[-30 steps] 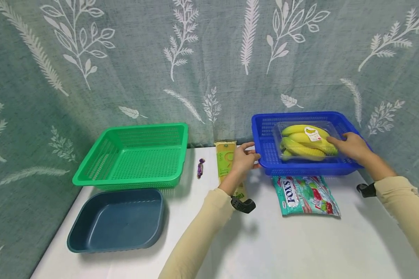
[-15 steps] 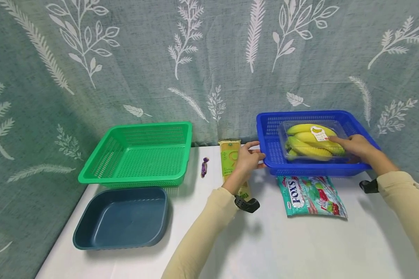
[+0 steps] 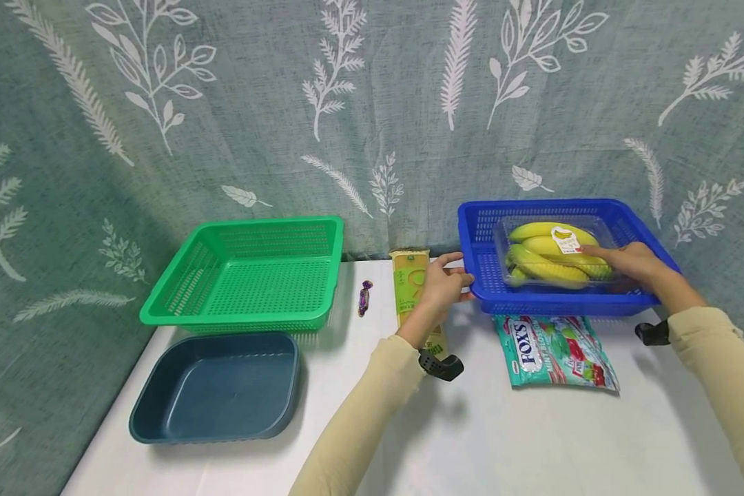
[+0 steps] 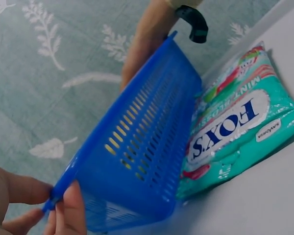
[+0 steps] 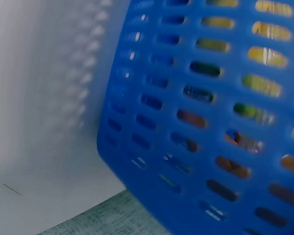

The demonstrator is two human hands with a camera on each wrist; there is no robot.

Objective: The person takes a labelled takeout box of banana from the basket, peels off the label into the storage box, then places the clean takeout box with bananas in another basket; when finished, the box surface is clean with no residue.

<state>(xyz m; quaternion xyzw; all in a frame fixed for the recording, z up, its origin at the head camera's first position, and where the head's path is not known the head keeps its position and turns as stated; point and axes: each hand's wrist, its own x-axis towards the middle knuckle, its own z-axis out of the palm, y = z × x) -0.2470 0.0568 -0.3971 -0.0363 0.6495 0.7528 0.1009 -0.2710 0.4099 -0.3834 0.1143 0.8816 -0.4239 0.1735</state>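
In the head view a blue perforated basket (image 3: 552, 304) stands at the back right. Inside it sits a clear plastic box of bananas (image 3: 548, 258) with a white label on top. My right hand (image 3: 635, 265) holds the box by its right end; one digit lies on top beside the label. Its other fingers are down inside the basket, partly visible through the holes in the right wrist view. With thumb and fingers on both sides, my left hand (image 3: 443, 282) pinches the basket's left rim (image 4: 68, 178). A teal bag of Fox's candies (image 3: 558, 351) lies against the basket's front.
Under my left forearm is a long yellow-green packet (image 3: 407, 275). A purple-wrapped candy (image 3: 364, 297) lies left of it. Farther left stand a green perforated basket (image 3: 273, 282) and a dark blue tub (image 3: 217, 396). A patterned curtain (image 3: 254, 158) closes off the back.
The head view has shifted slightly, moving everything a little right. My right digit has slid left across the box top, up to the label. The left hand stays on the basket rim.
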